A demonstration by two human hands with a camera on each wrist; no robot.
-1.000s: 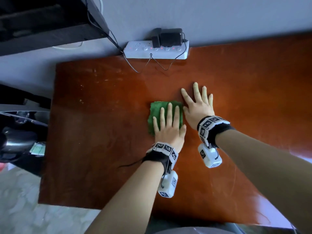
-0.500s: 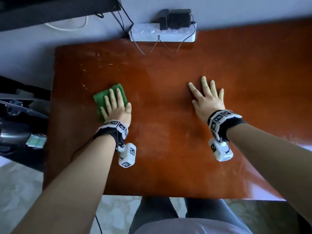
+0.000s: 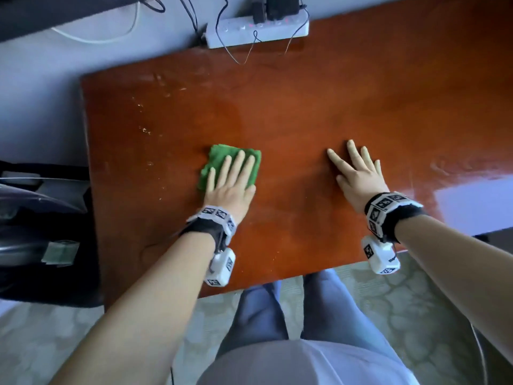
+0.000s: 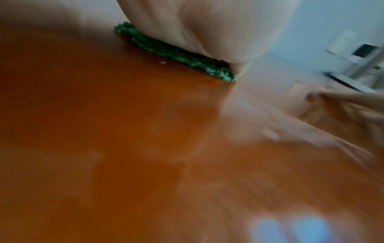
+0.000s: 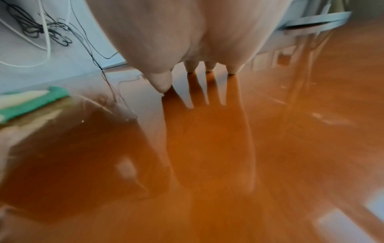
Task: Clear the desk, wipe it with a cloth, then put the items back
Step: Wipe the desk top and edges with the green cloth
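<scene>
The left hand [image 3: 231, 187] lies flat, fingers straight, pressing a folded green cloth [image 3: 222, 159] onto the reddish-brown desk [image 3: 305, 115]; the cloth sits under the palm and fingers and shows past the fingertips and on the little-finger side. From the left wrist view only the cloth's edge [image 4: 178, 55] shows beneath the palm. The right hand [image 3: 359, 176] rests palm down on bare wood, fingers spread and straight, holding nothing, well apart from the cloth; its fingertips [image 5: 162, 86] touch the surface.

The cloth is left of the desk's middle, roughly halfway between the far and near edges. Bare wood runs from it to the left edge, where pale specks and scuffs [image 3: 144, 130] mark the surface. A wide bare stretch lies beyond both hands up to the far edge, where a white power strip [image 3: 258, 30] with black plugs sits against the wall, thin cables [image 3: 244, 55] trailing onto the wood. To the right the desk runs out of frame under a bright glare. The person's legs [image 3: 277, 307] stand at the near edge
</scene>
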